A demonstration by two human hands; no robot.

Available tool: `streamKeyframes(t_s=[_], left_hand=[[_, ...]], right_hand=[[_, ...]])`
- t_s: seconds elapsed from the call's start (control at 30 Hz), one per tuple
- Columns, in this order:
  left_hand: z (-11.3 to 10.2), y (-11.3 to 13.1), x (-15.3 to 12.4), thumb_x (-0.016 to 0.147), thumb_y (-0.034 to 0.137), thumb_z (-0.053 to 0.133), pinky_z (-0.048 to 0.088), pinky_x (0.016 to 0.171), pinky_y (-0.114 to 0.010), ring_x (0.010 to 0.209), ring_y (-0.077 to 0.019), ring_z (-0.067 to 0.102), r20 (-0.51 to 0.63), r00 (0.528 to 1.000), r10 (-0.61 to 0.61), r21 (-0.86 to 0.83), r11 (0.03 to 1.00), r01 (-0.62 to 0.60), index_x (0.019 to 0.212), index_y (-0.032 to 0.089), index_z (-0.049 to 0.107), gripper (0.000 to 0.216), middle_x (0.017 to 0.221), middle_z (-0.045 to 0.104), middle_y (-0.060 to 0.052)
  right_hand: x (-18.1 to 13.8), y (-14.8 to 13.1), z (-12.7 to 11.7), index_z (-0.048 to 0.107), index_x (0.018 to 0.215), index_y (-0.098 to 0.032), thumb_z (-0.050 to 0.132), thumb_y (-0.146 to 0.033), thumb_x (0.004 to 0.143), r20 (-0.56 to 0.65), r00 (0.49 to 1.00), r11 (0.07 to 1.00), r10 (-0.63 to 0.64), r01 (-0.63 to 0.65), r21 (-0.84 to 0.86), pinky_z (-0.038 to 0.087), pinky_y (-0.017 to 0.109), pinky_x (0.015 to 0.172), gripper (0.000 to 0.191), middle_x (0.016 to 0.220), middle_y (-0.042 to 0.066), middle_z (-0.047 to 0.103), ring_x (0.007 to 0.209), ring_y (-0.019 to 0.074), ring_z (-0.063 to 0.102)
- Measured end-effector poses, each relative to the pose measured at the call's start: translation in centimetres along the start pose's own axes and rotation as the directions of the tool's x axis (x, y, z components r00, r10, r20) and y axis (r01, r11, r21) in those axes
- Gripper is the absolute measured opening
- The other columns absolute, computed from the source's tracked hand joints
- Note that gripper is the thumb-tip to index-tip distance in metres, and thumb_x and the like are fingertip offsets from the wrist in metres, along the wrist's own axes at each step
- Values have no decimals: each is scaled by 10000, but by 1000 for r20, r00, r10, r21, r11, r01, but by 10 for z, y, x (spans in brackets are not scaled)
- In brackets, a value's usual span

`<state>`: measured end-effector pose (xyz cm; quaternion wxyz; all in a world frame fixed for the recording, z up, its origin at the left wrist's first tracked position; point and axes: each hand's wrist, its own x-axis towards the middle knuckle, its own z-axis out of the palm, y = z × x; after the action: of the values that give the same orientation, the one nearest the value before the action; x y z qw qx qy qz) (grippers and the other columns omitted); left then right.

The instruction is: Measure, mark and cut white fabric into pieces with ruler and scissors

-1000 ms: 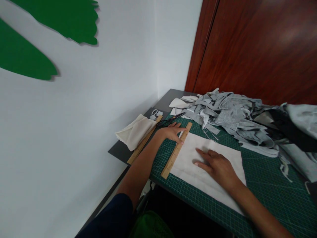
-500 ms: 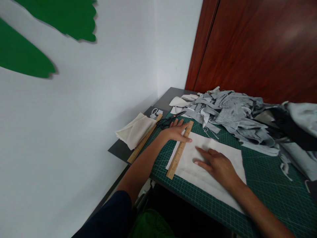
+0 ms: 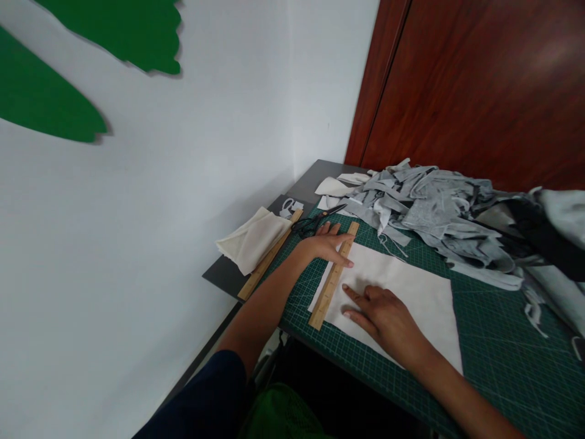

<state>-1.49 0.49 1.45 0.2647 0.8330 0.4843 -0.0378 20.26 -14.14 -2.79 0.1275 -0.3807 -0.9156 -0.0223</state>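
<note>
A white piece of cloth [image 3: 411,299] lies flat on the green cutting mat [image 3: 493,341]. Across its left side rests a wooden ruler [image 3: 329,286], slanted away from me. My left hand [image 3: 326,245] lies over the ruler's upper part with fingers spread, thumb on the cloth to its right. On the cloth, just right of the ruler, my right hand [image 3: 384,314] has its index finger and thumb stretched out and apart; the other fingers are curled under. It grips nothing that I can see.
Black scissors [image 3: 313,224] lie beyond my left hand. Folded cream cloth [image 3: 256,241] and a second wooden ruler [image 3: 265,268] are at the left edge. A heap of grey fabric scraps [image 3: 434,207] covers the back, near the reddish wooden door [image 3: 484,85]. A white wall [image 3: 183,213] borders the left.
My right hand has slid left and a little toward me over the cloth, closer to the ruler. My left hand stays on the ruler. The view has shifted slightly.
</note>
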Motion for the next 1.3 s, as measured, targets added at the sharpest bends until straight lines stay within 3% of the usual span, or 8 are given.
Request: streamKeyframes(t_s=[0.17,0.3,0.47,0.6,0.8,0.9,1.03,1.3], left_hand=[[0,8,-1,625,891,668,29,1270,-594,1558,-459,-162,-78,997,-23,-13,1000,22,1663,276,88,1338,1731,-131,-108],[1,14,-3,532,880,727,-17,1275,-564,1558,-455,-161,-55,996,-77,52,995,80,1659,179,66,1482,1721,-110,-171],[2,12,-2,524,889,724,8,1258,-619,1552,-476,-164,-41,995,-94,69,993,96,1659,231,68,1466,1723,-106,-160],[4,13,1,560,894,712,-6,1231,-671,1545,-492,-171,-67,997,-31,55,998,35,1663,282,34,1431,1726,-128,-148],[17,30,2,658,872,673,-83,1216,-684,1562,-429,-203,-171,970,171,127,980,-150,1661,327,109,1273,1742,-104,-75],[23,36,3,640,860,692,-106,1245,-613,1588,-380,-146,-113,963,243,197,956,-218,1659,302,158,1279,1750,-16,-70],[26,36,3,636,862,691,-68,1274,-563,1597,-371,-100,6,974,226,182,958,-223,1655,269,214,1273,1748,50,-75],[22,32,7,613,853,714,-76,1277,-544,1594,-382,-99,26,974,226,172,959,-227,1654,299,217,1281,1750,37,-40]], right_hand=[[-1,4,-5,644,1411,-185,476,-458,1054,5,1000,1000,-1,1,31,537,410,787,480,923,110,675,835,264,672],[-1,10,-6,637,1424,-211,499,-438,1049,18,1000,999,15,-15,31,528,408,786,459,918,101,673,840,267,679],[0,20,-2,622,1439,-222,475,-432,1061,16,1000,999,13,-14,52,537,401,795,457,931,99,668,867,260,676],[-2,23,-6,628,1434,-223,478,-483,1050,-6,999,998,32,-31,57,553,410,792,487,922,103,678,849,264,676],[-11,39,-23,684,1335,-245,475,-492,1043,22,993,983,114,-116,140,583,397,806,436,1038,102,745,897,257,726],[-14,46,-26,728,1207,-252,565,-511,994,45,987,969,154,-159,189,584,388,841,373,1124,81,770,971,260,746],[-15,45,-25,708,1183,-248,683,-551,907,122,983,967,136,-159,200,580,392,822,410,1155,70,776,938,271,754],[-16,36,-24,646,1288,-221,748,-583,837,144,988,983,53,-77,168,570,431,865,587,1205,110,759,1024,321,740]])
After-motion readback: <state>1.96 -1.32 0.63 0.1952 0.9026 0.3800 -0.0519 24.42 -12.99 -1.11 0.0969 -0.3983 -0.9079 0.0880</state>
